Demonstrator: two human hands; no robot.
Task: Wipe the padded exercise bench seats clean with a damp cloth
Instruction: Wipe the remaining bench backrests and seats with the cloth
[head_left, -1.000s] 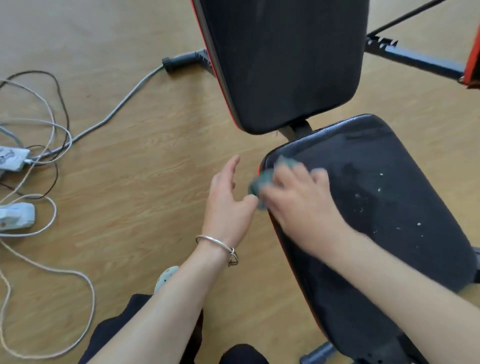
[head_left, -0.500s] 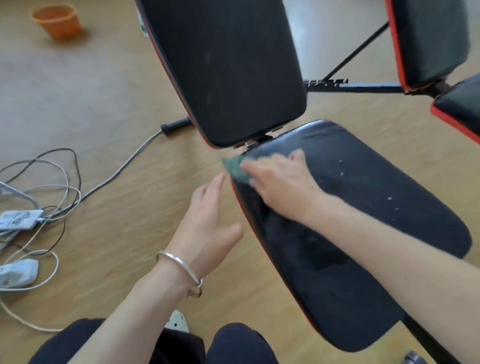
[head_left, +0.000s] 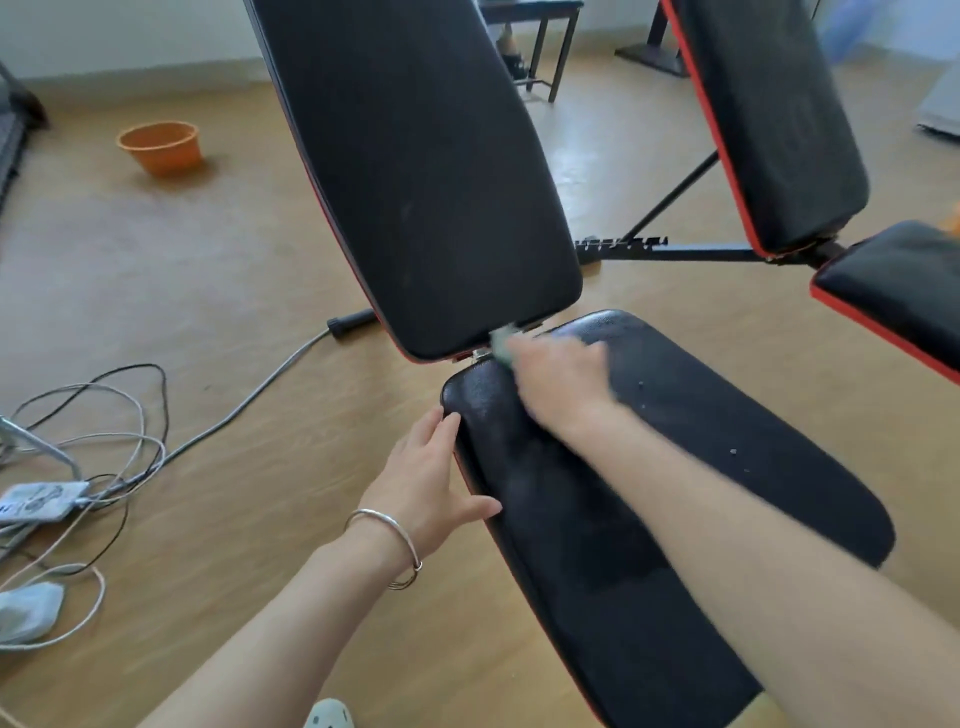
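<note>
A black padded bench seat (head_left: 727, 467) with red trim lies in front of me, flecked with pale specks on its right side. Its raised black backrest (head_left: 426, 182) stands just beyond. My right hand (head_left: 561, 387) presses a small green cloth (head_left: 503, 343) onto the seat's far end, close under the backrest; most of the cloth is hidden beneath the hand. My left hand (head_left: 426, 483) rests with straight fingers against the seat's left edge, thumb on the pad.
A second black bench (head_left: 779, 130) stands at the right, joined to a black floor frame (head_left: 675, 252). An orange bowl (head_left: 161, 145) sits on the wooden floor at the far left. Tangled cables and a white power strip (head_left: 41, 501) lie at the left.
My right hand has slid the cloth from the seat's left edge to its far end under the backrest. My left hand has come against the seat's side. The camera has tilted up.
</note>
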